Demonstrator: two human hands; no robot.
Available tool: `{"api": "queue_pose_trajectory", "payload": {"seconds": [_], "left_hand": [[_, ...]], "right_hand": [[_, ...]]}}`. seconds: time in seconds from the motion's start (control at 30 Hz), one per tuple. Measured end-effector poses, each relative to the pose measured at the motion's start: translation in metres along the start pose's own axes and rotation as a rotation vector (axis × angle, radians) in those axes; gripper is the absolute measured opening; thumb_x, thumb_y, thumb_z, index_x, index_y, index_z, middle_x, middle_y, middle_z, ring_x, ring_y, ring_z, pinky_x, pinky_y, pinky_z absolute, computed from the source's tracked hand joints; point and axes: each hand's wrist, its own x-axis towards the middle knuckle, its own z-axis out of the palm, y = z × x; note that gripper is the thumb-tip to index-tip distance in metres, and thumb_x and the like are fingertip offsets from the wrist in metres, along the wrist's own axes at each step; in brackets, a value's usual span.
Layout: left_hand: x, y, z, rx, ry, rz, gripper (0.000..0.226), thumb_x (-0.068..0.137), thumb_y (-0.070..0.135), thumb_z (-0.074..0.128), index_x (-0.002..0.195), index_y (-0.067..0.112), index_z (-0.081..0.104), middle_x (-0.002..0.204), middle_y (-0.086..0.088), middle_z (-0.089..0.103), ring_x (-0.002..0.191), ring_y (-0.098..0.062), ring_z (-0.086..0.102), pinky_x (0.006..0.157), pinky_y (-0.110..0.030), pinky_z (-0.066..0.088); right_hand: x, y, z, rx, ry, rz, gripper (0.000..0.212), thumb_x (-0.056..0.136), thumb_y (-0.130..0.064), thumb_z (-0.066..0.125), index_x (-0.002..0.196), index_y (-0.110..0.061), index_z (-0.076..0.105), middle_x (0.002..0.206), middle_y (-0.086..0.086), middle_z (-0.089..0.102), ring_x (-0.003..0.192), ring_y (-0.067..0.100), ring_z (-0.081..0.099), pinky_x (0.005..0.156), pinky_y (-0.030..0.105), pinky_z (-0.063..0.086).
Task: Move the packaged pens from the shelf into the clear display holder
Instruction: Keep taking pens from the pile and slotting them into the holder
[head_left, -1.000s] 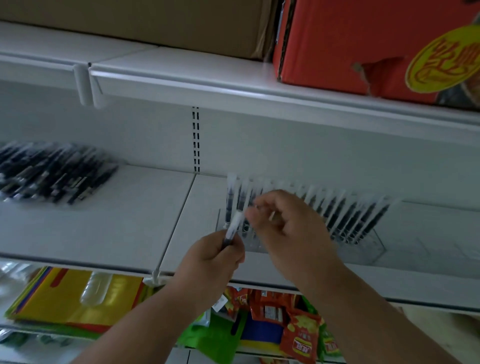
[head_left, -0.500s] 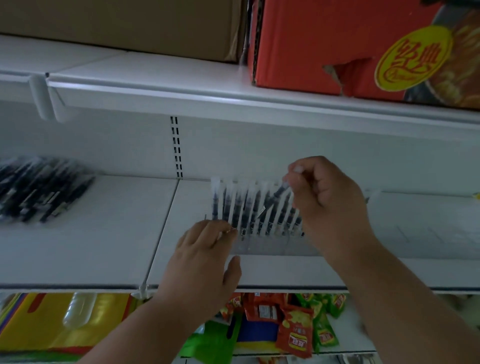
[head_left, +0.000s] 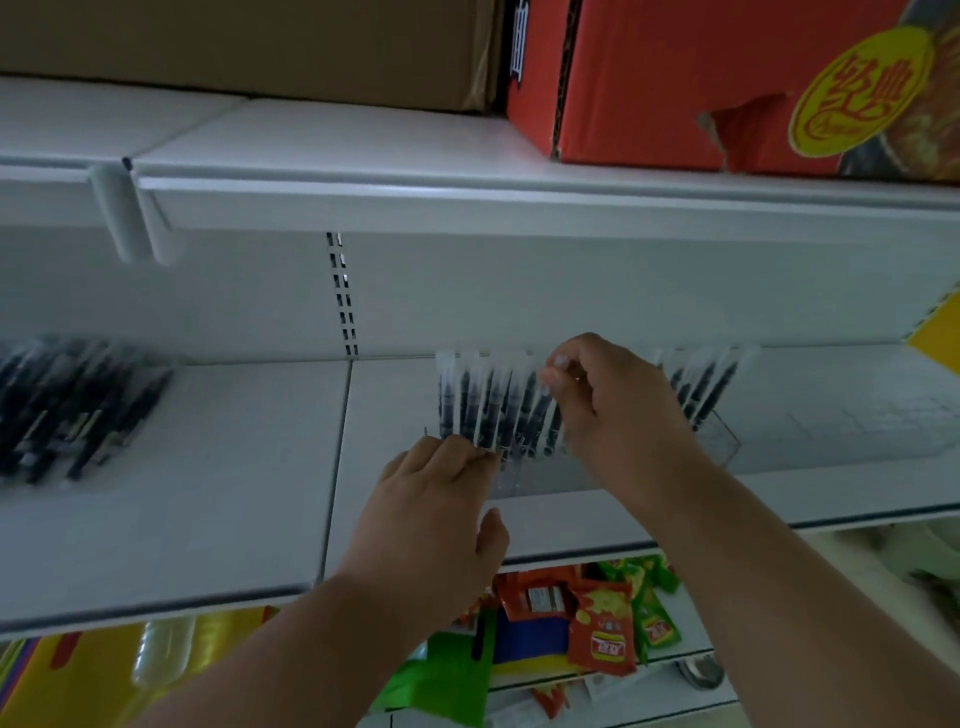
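On shelf (head_left: 208, 467): two hands (head_left: 618, 405), one holder (head_left: 722, 441).

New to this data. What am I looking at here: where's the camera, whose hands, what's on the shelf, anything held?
No robot: a person's bare hands, filmed by one wide-angle camera on their head, looking forward and down at a white shop shelf. A clear holder on it carries a row of packaged pens standing upright. The right hand pinches the top of one pen in the row. The left hand rests its fingertips at the holder's front, holding nothing. A loose pile of pens lies further left. Boxes sit on the shelf above, snack packets below.
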Motion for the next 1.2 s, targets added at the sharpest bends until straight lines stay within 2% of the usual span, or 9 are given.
{"api": "queue_pose_trajectory", "payload": {"seconds": [0.17,0.3,0.43,0.63,0.77,0.87,0.93,1.07,1.2], "left_hand": [[0.002,-0.003,-0.001,0.007,0.011,0.035,0.047,0.078,0.04,0.043,0.11,0.018,0.07,0.097,0.006,0.061,0.09,-0.016,0.059,0.082,-0.032,0.052],[0.003,-0.005,-0.001,0.044,0.006,0.052,0.044,0.076,0.039,0.047,0.106,0.017,0.07,0.094,0.005,0.06,0.089,-0.017,0.059,0.08,-0.032,0.051],[0.005,-0.004,-0.001,0.049,-0.001,0.053,0.043,0.076,0.037,0.053,0.109,0.016,0.07,0.096,0.003,0.06,0.092,-0.02,0.058,0.083,-0.034,0.05],[-0.001,0.003,-0.004,0.02,-0.033,0.019,0.041,0.086,0.033,0.055,0.122,0.018,0.063,0.113,0.003,0.056,0.108,-0.018,0.05,0.095,-0.032,0.041],[0.0,0.007,-0.009,-0.032,-0.081,-0.026,0.047,0.091,0.029,0.052,0.137,0.021,0.052,0.129,0.005,0.05,0.12,-0.016,0.042,0.104,-0.029,0.035],[-0.008,0.014,-0.02,-0.079,-0.111,-0.082,0.058,0.093,0.027,0.053,0.149,0.025,0.037,0.145,0.004,0.043,0.135,-0.017,0.034,0.112,-0.029,0.026],[-0.022,0.019,-0.026,-0.035,-0.061,-0.136,0.059,0.092,0.028,0.054,0.149,0.027,0.036,0.147,0.004,0.042,0.137,-0.018,0.034,0.112,-0.032,0.027],[-0.071,0.027,-0.041,0.085,0.046,-0.281,0.046,0.09,0.034,0.053,0.135,0.027,0.052,0.13,0.005,0.055,0.122,-0.021,0.047,0.101,-0.039,0.039],[-0.133,0.03,-0.056,0.229,0.072,-0.467,0.041,0.082,0.038,0.053,0.121,0.028,0.062,0.116,0.006,0.062,0.109,-0.023,0.056,0.088,-0.04,0.047]], "right_hand": [[-0.003,-0.007,0.002,-0.031,0.011,-0.007,0.016,0.101,-0.03,0.048,0.097,-0.017,0.056,0.075,-0.013,0.045,0.064,-0.002,0.041,0.055,0.02,0.029],[-0.007,-0.019,0.007,-0.072,0.015,-0.053,0.02,0.102,-0.029,0.046,0.098,-0.012,0.056,0.082,-0.003,0.05,0.069,0.012,0.045,0.061,0.028,0.03],[-0.003,-0.022,0.014,-0.069,0.042,0.053,0.022,0.102,-0.031,0.046,0.094,-0.013,0.052,0.08,-0.002,0.05,0.069,0.013,0.045,0.06,0.028,0.03],[-0.005,-0.016,0.015,-0.02,-0.006,0.134,0.024,0.101,-0.035,0.05,0.087,-0.015,0.047,0.075,-0.002,0.049,0.068,0.015,0.049,0.057,0.028,0.032],[-0.011,-0.013,0.012,0.011,-0.01,0.132,0.029,0.095,-0.04,0.058,0.103,-0.013,0.051,0.093,0.0,0.054,0.081,0.017,0.052,0.064,0.027,0.034],[-0.026,-0.01,0.008,0.023,0.092,0.012,0.033,0.092,-0.037,0.063,0.109,-0.01,0.054,0.102,0.005,0.054,0.091,0.021,0.053,0.072,0.028,0.036],[-0.037,-0.011,0.001,0.0,0.142,-0.115,0.029,0.091,-0.032,0.065,0.107,-0.009,0.056,0.103,0.008,0.055,0.094,0.026,0.054,0.075,0.033,0.043],[-0.053,-0.03,-0.014,-0.05,-0.012,-0.33,0.034,0.09,-0.034,0.064,0.115,-0.014,0.056,0.113,0.007,0.054,0.103,0.025,0.052,0.087,0.039,0.044],[-0.067,-0.071,-0.02,-0.079,-0.132,-0.438,0.043,0.092,-0.044,0.057,0.128,-0.022,0.053,0.128,0.002,0.05,0.115,0.023,0.047,0.097,0.04,0.039]]}}
